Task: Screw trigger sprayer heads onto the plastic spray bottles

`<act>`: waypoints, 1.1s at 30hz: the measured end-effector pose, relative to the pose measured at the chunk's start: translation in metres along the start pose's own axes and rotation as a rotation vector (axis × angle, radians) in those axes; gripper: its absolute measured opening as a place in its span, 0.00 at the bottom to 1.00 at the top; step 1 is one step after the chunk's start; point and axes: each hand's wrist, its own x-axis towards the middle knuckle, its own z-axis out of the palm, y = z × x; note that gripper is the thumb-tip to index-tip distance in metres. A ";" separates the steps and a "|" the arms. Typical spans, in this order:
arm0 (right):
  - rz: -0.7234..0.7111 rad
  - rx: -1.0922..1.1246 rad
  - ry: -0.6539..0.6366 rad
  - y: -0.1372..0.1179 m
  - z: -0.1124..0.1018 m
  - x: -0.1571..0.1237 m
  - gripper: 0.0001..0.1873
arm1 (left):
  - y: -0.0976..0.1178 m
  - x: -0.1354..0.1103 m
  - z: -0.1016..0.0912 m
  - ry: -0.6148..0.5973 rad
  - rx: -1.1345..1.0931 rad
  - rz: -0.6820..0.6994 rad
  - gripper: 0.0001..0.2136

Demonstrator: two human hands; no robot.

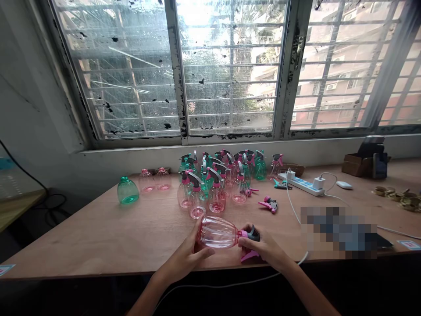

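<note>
A clear pink spray bottle lies sideways between my hands, just over the table's front edge. My left hand wraps around its base end. At the neck, my right hand grips the pink collar and the black-and-pink spray head. My fingers partly hide the head, and its pink trigger shows below them. Beyond the bottle stand several pink and green spray bottles with heads on. A loose pink-and-black spray head lies to the right, with a green-and-black one behind it.
A headless green bottle and two headless pink bottles stand at the left. Right of the group lie a white power strip with cables, a cardboard box and several brass-coloured pieces. A blurred patch covers something at front right.
</note>
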 end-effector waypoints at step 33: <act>0.011 -0.021 0.011 -0.007 0.002 -0.003 0.22 | -0.001 0.000 0.001 0.012 -0.016 0.017 0.46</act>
